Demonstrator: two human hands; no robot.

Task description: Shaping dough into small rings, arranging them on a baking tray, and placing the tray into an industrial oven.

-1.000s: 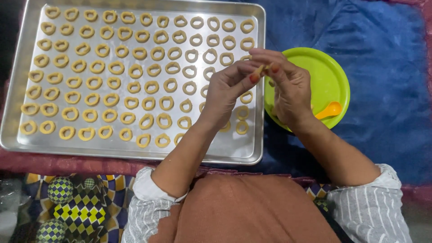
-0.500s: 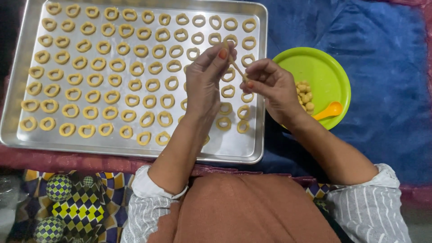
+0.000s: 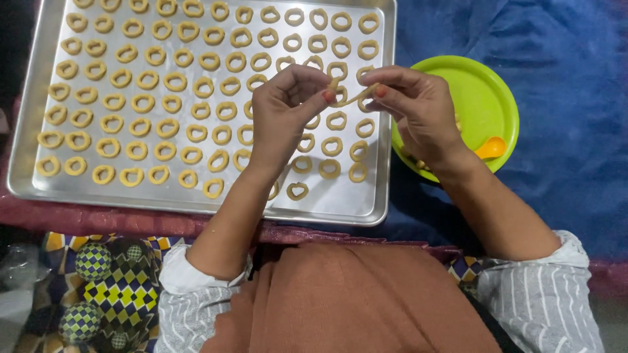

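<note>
A thin strip of tan dough [image 3: 350, 97] stretches between my two hands above the right part of a metal baking tray [image 3: 36, 91]. My left hand [image 3: 284, 108] pinches one end with thumb and forefinger. My right hand [image 3: 415, 108] pinches the other end over the tray's right rim. Several rows of small dough rings [image 3: 150, 104] cover the tray. A lime green plate [image 3: 487, 98] lies under my right hand and wrist; an orange spoon [image 3: 490, 148] and bits of dough rest on it.
Blue cloth [image 3: 556, 78] lies under the plate and to the right. A reddish cloth edge [image 3: 98, 219] runs along the tray's near side. A patterned checked fabric [image 3: 111, 287] sits at the lower left beside my lap.
My hands have shifted left from over the plate to over the tray's right part, and the dough strip is now drawn out between them.
</note>
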